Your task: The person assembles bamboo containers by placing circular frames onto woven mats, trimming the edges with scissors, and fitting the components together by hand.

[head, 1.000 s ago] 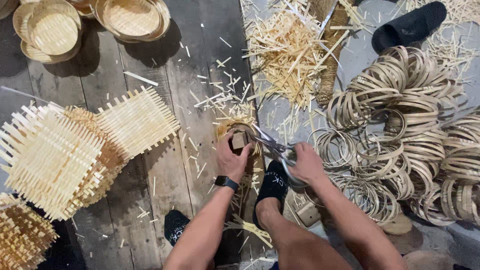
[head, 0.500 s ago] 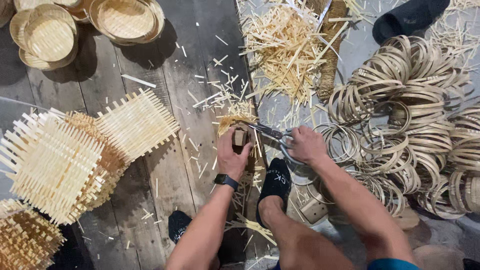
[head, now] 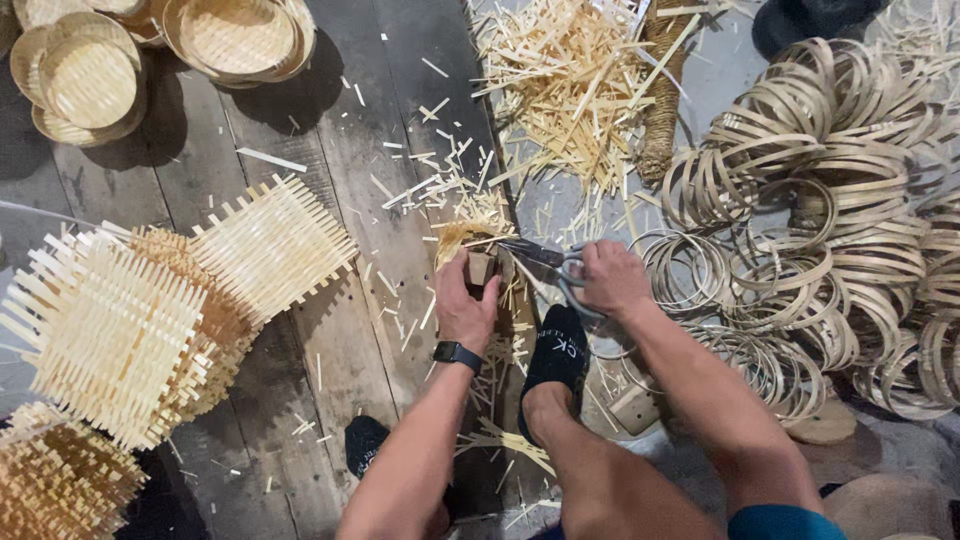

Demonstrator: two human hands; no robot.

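Observation:
My left hand point(head: 465, 305) grips a small woven bamboo piece point(head: 478, 250) held down on the wooden floor, its loose strip ends sticking up. My right hand point(head: 610, 278) holds scissors point(head: 545, 257) by the handles, blades pointing left at the strip ends of the piece. A black watch is on my left wrist. My foot in a black sock point(head: 555, 352) rests just below the hands.
Flat woven bamboo mats point(head: 150, 310) are stacked at the left. Round woven baskets point(head: 235, 35) sit at the top left. A pile of cut bamboo slivers point(head: 580, 85) lies at the top centre. Many bamboo hoops point(head: 830, 200) are heaped at the right.
The view has shifted slightly. My hands stay on the woven piece, and the scissors remain at its strip ends with little movement.

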